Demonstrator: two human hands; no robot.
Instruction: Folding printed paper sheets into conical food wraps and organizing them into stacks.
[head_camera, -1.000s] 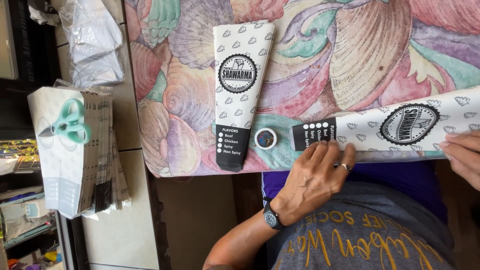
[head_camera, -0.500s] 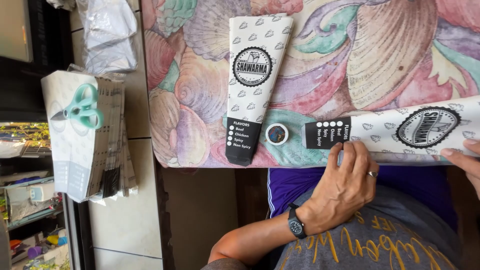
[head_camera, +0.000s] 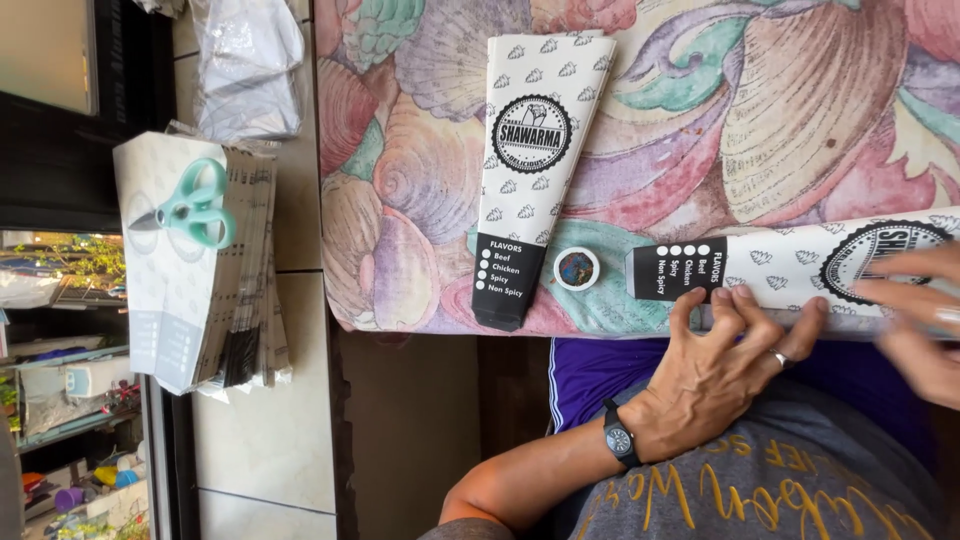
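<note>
A white paper cone sleeve (head_camera: 780, 265) with a black end and a round black emblem lies flat along the near edge of the table. My left hand (head_camera: 715, 375), wearing a wristwatch and a ring, presses its curled fingertips on the sleeve's near edge, just beside the black end. My right hand (head_camera: 915, 320) is blurred at the right edge, with its fingers stretched over the emblem. A second matching sleeve (head_camera: 530, 170) lies apart further up the table. Between the two black ends sits a small round white pot (head_camera: 577, 268) with a dark centre.
The table wears a cloth (head_camera: 420, 180) with a pastel shell pattern. On a tiled ledge to the left, mint-handled scissors (head_camera: 190, 205) rest on a stack of flat paper sleeves (head_camera: 200, 290). A clear plastic bag (head_camera: 245, 60) lies above them.
My left hand's fingers have curled and pressed onto the sleeve's near edge. My right hand has moved from that edge up over the emblem. The view has shifted slightly.
</note>
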